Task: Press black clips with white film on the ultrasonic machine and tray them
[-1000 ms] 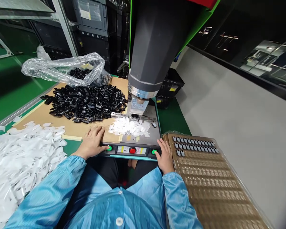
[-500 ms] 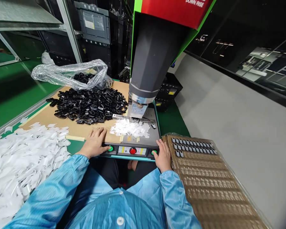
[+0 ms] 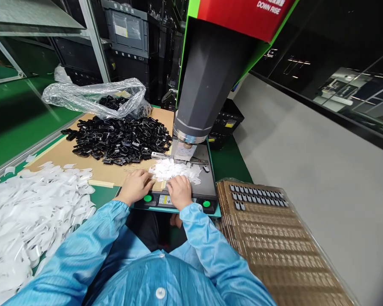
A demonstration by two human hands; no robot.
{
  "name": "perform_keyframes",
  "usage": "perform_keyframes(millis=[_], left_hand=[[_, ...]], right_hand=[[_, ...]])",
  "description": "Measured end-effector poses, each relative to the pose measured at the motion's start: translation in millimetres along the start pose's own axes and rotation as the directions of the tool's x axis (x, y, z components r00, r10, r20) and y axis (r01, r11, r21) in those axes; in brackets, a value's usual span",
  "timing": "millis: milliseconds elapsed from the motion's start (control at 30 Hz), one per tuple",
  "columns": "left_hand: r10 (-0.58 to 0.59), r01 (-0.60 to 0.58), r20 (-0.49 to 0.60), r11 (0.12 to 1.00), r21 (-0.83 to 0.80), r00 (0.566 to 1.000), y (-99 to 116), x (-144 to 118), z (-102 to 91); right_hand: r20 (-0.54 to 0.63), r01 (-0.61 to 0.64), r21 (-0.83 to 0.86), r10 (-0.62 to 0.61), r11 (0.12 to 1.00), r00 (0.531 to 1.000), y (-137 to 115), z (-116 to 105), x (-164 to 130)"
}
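Note:
My left hand (image 3: 136,186) is over the left end of the black control panel (image 3: 191,208), just above a green button (image 3: 147,198). Its fingers are bent loosely, thumb apart, with nothing visible in them. My right hand (image 3: 180,192) is at the near edge of a small pile of white plastic pieces (image 3: 175,169), fingers reaching forward and slightly apart; its tips are partly hidden. It covers the middle of the panel. The second green button (image 3: 206,204) is uncovered. Behind the pile, the metal head (image 3: 185,151) of a press (image 3: 202,76) is down at the plate.
Many black clip-like parts (image 3: 124,140) lie on cardboard at left, before a clear plastic bag (image 3: 95,100). A large heap of white pieces (image 3: 35,216) fills the left. On the right, stacked trays (image 3: 274,238) hold rows of grey parts (image 3: 258,195). Crates (image 3: 127,29) stand behind.
My right hand has left the right green button and moved left to the small white pile. My left hand has lifted off the left button, shifting slightly up and right.

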State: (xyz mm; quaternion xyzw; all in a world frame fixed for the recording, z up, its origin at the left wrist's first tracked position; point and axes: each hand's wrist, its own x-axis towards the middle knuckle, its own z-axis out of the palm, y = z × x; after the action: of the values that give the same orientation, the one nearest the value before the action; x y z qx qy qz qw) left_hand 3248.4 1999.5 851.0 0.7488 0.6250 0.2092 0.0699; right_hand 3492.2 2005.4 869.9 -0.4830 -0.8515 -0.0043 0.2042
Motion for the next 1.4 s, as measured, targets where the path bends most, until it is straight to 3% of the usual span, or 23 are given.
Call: perform_keyframes(millis=[133,300,600,733,867,1000,1167,1400], left_hand=[[-0.027,0.027,0.026,1.000,0.003,0.999,0,2,-3.4],[-0.037,0.037,0.027,0.999,-0.011,0.999,-2,6,-3.5],[0.000,0.000,0.000,1.000,0.014,1.000,-13,11,-5.4],[0.029,-0.027,-0.020,0.997,0.065,0.999,-15,10,-10.3],[0.006,-0.001,-0.054,0.996,0.094,0.999,-14,9,-15.2],[-0.051,0.052,-0.173,0.999,0.001,0.984,-5,22,-17.0],[0.036,-0.041,-0.109,0.998,-0.047,0.993,13,52,-9.6],[0.062,-0.097,-0.214,0.982,-0.159,0.975,46,68,-4.0]], right_hand=[[0.034,0.049,-0.066,-0.047,0.997,0.998,-7,13,19],[0.040,0.046,-0.084,-0.043,0.995,0.998,-8,18,22],[0.044,0.027,-0.019,-0.026,0.999,0.999,4,-2,27],[0.001,-0.090,0.054,0.090,0.995,0.996,27,-13,32],[-0.028,-0.259,0.099,0.263,0.961,0.964,57,-18,32],[0.013,-0.376,0.075,0.376,0.924,0.927,77,-21,34],[0.137,-0.417,-0.001,0.413,0.909,0.900,83,-29,41],[-0.002,-0.263,-0.104,0.264,0.959,0.965,86,-34,32]])
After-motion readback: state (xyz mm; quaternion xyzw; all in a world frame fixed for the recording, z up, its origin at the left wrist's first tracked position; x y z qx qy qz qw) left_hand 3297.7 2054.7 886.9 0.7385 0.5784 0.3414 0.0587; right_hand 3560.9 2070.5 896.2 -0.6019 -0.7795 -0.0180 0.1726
